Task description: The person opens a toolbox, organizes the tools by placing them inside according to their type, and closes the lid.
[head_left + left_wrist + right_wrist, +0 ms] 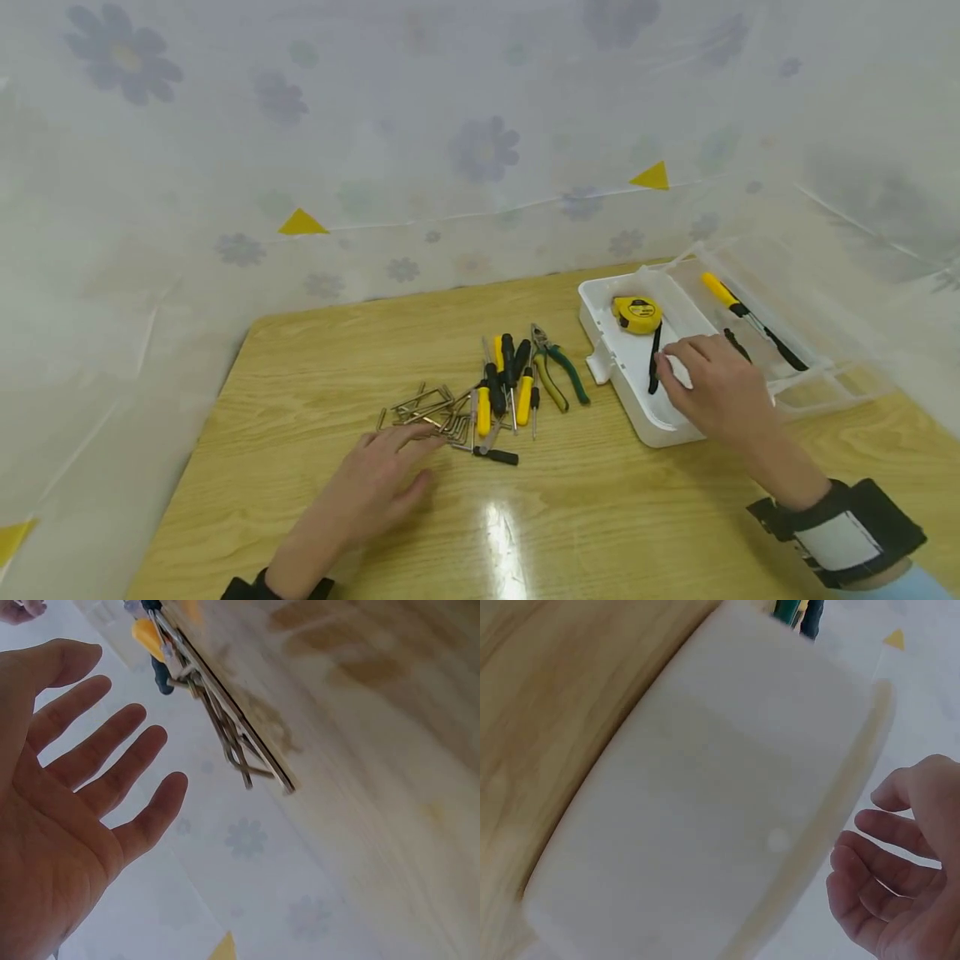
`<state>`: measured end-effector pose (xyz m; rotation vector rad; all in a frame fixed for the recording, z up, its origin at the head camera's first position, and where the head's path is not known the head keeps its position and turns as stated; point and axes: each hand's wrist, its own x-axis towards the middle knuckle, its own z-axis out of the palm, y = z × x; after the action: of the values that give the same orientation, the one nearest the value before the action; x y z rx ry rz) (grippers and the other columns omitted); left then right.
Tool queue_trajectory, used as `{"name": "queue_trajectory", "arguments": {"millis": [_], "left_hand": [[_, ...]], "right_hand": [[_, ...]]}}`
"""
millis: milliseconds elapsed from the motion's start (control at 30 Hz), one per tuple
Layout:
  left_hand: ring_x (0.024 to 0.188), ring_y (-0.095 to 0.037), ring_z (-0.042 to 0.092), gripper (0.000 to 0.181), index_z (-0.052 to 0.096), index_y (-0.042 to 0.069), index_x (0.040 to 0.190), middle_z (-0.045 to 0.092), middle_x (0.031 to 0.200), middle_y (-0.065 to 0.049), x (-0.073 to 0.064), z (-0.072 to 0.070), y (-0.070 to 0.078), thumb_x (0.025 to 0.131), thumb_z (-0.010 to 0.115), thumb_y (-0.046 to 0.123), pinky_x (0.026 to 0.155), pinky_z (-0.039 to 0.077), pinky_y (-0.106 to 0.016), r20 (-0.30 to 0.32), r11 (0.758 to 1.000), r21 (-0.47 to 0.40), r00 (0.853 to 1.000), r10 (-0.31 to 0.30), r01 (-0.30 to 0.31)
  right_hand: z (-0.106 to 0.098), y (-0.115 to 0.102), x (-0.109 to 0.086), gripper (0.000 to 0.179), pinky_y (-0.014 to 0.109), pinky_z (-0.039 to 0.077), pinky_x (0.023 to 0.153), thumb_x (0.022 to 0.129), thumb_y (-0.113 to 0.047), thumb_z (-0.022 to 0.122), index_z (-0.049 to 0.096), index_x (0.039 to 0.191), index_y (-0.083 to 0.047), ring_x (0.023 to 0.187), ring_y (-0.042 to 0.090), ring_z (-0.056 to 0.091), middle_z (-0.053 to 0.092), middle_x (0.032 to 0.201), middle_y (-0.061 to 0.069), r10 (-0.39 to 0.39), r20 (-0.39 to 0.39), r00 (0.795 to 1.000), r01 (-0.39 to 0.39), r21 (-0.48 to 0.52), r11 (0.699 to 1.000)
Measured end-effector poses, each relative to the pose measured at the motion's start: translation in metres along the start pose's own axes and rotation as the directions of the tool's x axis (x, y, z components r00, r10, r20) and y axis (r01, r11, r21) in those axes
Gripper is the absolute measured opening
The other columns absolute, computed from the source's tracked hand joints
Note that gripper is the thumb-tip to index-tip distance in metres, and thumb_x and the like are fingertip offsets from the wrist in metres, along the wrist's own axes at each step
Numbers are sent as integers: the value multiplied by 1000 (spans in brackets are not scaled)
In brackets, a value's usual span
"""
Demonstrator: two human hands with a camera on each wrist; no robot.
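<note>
My left hand (pixel 382 483) hovers at the near edge of a heap of brass-coloured hex keys (pixel 431 408), fingers spread with nothing in them. Beside that heap lies a bundle of yellow- and black-handled screwdrivers (pixel 510 375). Pliers (pixel 558 375) with green and yellow handles lie right of them. My right hand (pixel 716 387) is above the white toolbox (pixel 645 421), its fingers loosely bent and empty in the right wrist view. Inside the toolbox are a yellow tape measure (pixel 637 315) and a slim black tool (pixel 655 362), close to the right fingertips.
The toolbox's clear lid (pixel 832 379) lies folded open to the right. A yellow-handled tool (pixel 722 292) and dark slim pieces show there. A flower-patterned sheet (pixel 450 250) hangs behind the wooden table (pixel 322 358).
</note>
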<state>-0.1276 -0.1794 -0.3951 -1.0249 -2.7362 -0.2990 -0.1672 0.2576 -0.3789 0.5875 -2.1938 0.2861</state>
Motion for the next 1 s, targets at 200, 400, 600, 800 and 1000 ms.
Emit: {"name": "queue_trajectory", "arguments": {"millis": [200,400,600,800,1000], "left_hand": [[123,-28,65,41,68,20,132,67,137,-6,-8,-11,-10,92,76,23,91,56,-55,-6,998,9,998,-68,68],[122,-29,65,44,67,21,134,66,137,-7,-17,-17,-16,92,77,22,89,57,-55,-33,997,15,996,-81,82],[122,-28,65,46,65,21,136,66,138,-6,-22,-15,-17,91,77,22,90,57,-53,-39,996,24,996,-82,83],[121,-27,66,46,66,20,134,66,137,-6,-22,-14,-18,90,78,23,89,57,-53,-49,996,38,995,-81,83],[122,-27,65,46,66,19,135,66,137,-6,-23,-15,-17,91,77,23,89,57,-53,-64,997,34,995,-72,74]], "right_hand": [[26,-49,9,31,37,56,58,101,-24,56,73,86,-3,73,26,65,71,82,10,-155,88,984,145,104,984],[50,-97,14,24,31,60,73,78,-11,84,74,99,-8,86,20,68,73,95,5,-323,256,911,258,258,931],[64,-138,17,54,43,57,100,95,-31,71,56,146,-18,121,28,64,60,143,15,-419,570,707,259,342,903],[73,-157,19,39,46,60,88,102,-32,62,61,141,-25,121,29,61,50,154,13,-425,648,632,317,284,905],[75,-144,20,17,31,57,66,91,-8,74,72,105,-16,87,23,61,67,117,4,-350,640,684,356,125,926]]}}
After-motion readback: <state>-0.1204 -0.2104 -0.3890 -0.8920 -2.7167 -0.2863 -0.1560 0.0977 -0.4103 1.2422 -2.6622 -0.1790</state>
